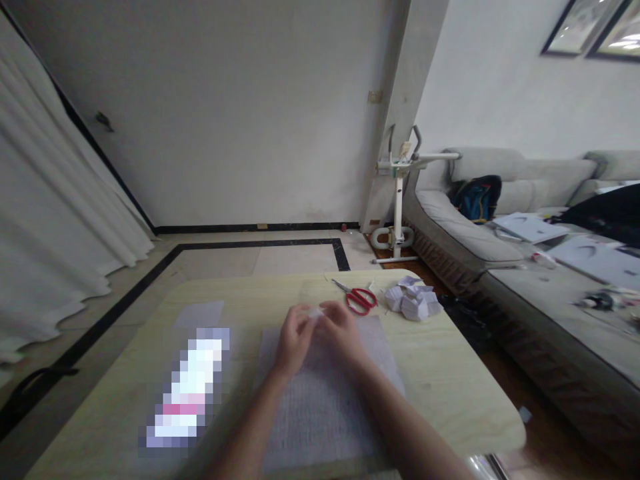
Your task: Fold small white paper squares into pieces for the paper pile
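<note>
My left hand and my right hand meet above the table, fingers bent in a pinch. Between their fingertips is a small piece of white paper, partly hidden by the fingers. Beneath my forearms lies a large pale sheet, flat, with faint lines on it. Just beyond my right hand rest scissors with red handles, their blades pointing away to the left. Right of the scissors sits a heap of folded white paper pieces.
A pale wooden table carries everything. On its left are a blurred-out bright rectangular object and a flat paper piece. Beyond stand a white exercise machine and a grey sofa with a backpack. A curtain hangs left.
</note>
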The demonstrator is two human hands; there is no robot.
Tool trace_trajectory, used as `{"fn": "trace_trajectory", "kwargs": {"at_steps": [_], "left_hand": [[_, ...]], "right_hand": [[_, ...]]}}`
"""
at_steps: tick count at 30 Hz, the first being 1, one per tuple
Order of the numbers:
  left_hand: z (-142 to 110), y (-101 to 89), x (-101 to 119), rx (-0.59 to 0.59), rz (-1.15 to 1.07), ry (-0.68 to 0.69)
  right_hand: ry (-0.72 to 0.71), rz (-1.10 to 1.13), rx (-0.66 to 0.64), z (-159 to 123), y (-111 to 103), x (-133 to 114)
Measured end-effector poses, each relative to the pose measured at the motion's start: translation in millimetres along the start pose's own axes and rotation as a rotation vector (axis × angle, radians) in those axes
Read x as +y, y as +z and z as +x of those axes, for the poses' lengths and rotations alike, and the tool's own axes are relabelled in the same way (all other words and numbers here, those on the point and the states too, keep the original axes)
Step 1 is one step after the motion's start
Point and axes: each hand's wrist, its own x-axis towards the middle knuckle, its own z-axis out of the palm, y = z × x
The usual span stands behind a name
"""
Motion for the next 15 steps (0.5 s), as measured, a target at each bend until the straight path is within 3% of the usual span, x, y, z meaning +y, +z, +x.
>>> {"fn": "trace_trajectory", "kwargs": {"at_steps": [6, 15], "left_hand": [[0.7, -2.8, -2.1, -0.024, 0.100, 0.033], [4.7, -8.4, -4.5, 0.009, 0.271, 0.066]], "right_hand": [[0.056, -0.152, -0.090, -1.0, -4.7, -5.7], [-0.014, -0.239, -0.119, 0.8, -7.1, 1.5]]}}
